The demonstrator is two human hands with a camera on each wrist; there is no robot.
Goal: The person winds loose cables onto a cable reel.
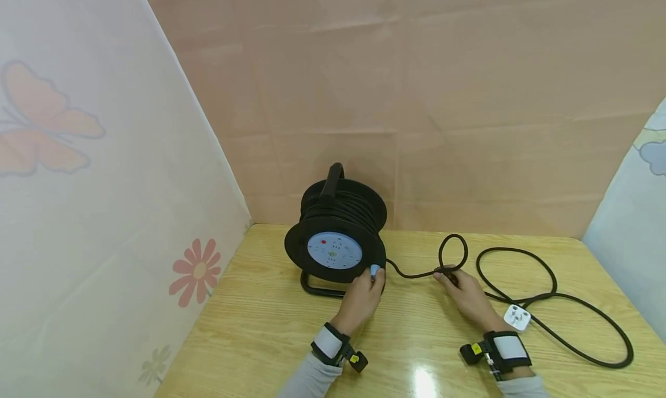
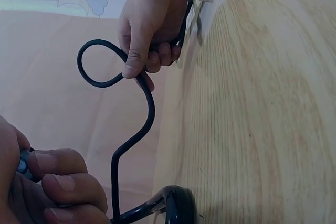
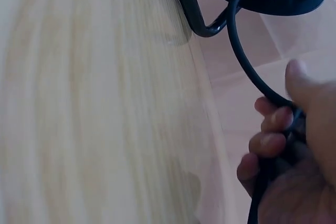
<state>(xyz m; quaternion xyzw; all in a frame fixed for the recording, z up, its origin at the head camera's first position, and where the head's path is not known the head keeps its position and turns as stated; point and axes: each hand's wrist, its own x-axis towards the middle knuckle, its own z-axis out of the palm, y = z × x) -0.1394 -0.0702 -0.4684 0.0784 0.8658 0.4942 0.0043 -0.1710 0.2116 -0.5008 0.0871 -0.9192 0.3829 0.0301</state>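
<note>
Cable reel (image 1: pixel 335 227) is upright on the table (image 1: pixel 250 340), left of centre toward the back, round blue-white socket panel (image 1: pixel 335 250) turned to the person, red button (image 1: pixel 324 242) at the panel's upper left. Black carry handle (image 1: pixel 331 184) on top, bent-tube stand (image 1: pixel 322 293) underneath, many turns of cord (image 1: pixel 343 207) on the drum. Left hand (image 1: pixel 360 298) at the reel's lower right rim, fingers curled, thumb and fingers closed on the small blue knob (image 1: pixel 374 271). Loose black cable (image 1: pixel 413 276) leaves the reel on the right, sags a little, reaches the right hand (image 1: pixel 470 298). That hand has its fingers curled round the cable, clamped on it; a small loop sticks up just above the fingertips, seen from the head view and the left wrist. Past the hand, the cable lies on the table to the right in wide, crossing loops. White plug (image 1: pixel 517 317) lies just beside the right forearm, near where the loops cross. Strapped camera bands on both wrists, light grey sleeves (image 1: pixel 312 378) below. Pinkish-brown sheet (image 1: pixel 442 109) behind the table; pale wall covering on the left with an orange butterfly (image 1: pixel 49 123) and a red flower (image 1: pixel 198 271), blue cloud (image 1: pixel 654 155) at far right.
</note>
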